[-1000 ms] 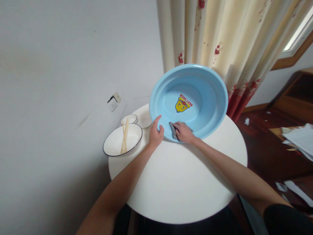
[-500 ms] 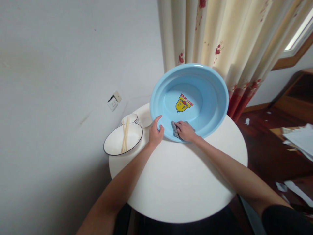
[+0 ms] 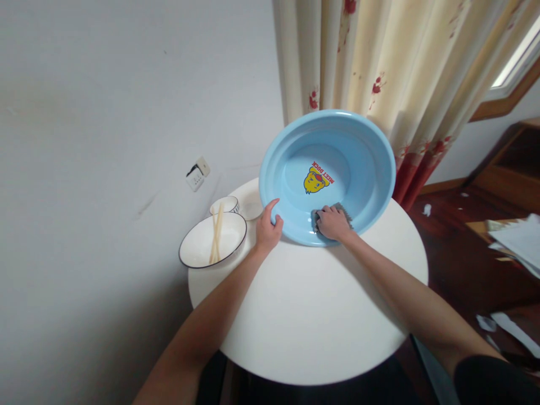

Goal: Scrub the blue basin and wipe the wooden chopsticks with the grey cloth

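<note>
A large light-blue plastic basin point(image 3: 369, 169) with a yellow duck print rests tilted on the white round table point(image 3: 320, 315), its inside facing me. My left hand point(image 3: 268, 229) is closed on the basin's lower left rim, thumb and fingers around the edge. Inside the basin, my right hand point(image 3: 333, 223) presses a grey cloth point(image 3: 346, 212) against the lower wall. Part of the cloth is hidden under my fingers and palm.
Left of the basin stand a big white bowl point(image 3: 198, 242) with chopsticks point(image 3: 216, 236) across it, a smaller bowl point(image 3: 225, 203) and a white dish point(image 3: 252, 210). A wall socket point(image 3: 195, 179) and curtains point(image 3: 358, 62) are behind. Papers point(image 3: 521, 239) lie at the right.
My right hand has slid to the right along the basin's lower inside wall with the cloth. My left hand and the basin stay where they were.
</note>
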A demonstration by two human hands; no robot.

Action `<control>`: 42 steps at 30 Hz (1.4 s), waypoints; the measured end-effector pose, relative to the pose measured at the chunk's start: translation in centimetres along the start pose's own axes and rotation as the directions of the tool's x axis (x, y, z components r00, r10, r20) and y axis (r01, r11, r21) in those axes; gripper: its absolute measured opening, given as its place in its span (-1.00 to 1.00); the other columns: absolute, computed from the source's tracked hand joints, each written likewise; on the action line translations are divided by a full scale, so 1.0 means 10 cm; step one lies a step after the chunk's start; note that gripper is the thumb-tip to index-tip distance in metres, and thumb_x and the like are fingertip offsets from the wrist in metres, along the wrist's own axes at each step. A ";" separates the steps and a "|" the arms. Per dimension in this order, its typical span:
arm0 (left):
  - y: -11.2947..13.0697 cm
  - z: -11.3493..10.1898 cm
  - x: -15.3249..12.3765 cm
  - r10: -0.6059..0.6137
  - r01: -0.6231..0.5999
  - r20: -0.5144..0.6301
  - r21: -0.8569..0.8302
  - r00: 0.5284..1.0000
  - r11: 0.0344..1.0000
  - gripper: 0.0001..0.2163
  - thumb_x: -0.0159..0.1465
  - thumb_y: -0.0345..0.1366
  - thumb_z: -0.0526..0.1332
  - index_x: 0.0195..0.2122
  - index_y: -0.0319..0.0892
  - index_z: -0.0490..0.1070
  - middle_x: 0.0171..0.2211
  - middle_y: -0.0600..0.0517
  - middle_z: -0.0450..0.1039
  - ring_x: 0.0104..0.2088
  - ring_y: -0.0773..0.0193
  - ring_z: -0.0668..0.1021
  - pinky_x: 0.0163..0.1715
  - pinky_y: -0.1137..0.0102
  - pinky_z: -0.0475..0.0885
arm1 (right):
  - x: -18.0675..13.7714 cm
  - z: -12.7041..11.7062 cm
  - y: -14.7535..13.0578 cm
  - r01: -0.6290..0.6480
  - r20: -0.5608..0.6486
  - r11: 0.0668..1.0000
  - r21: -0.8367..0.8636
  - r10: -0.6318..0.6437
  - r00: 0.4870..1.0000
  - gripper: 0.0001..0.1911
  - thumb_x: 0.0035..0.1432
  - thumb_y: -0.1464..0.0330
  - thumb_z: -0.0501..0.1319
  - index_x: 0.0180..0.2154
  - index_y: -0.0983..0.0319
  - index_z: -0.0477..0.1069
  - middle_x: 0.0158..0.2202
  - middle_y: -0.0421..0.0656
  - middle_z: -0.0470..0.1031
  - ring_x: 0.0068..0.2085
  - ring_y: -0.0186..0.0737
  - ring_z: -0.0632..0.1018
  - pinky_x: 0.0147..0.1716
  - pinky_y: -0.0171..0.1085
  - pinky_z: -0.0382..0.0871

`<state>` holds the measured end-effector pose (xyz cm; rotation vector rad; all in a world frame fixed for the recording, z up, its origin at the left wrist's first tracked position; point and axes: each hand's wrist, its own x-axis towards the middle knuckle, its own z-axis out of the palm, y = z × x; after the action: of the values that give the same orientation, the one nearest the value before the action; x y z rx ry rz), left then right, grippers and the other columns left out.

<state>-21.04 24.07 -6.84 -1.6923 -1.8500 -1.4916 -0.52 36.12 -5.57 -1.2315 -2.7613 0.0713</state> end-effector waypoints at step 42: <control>0.02 0.00 0.02 0.035 -0.035 -0.026 -0.007 0.999 0.999 -0.55 0.33 -0.42 0.09 0.26 -0.20 0.34 0.18 -0.15 0.51 0.13 0.11 0.58 0.20 0.19 0.48 | 0.02 0.10 -0.25 0.205 -0.089 0.950 0.236 -0.189 0.978 -0.49 0.44 0.36 -0.01 0.35 0.22 0.31 0.21 0.02 0.46 0.15 -0.02 0.47 0.16 -0.17 0.22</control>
<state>-20.95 24.18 -6.63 -1.6921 -1.7950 -1.5017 -2.61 34.61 -6.37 -0.8777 -2.7016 0.3357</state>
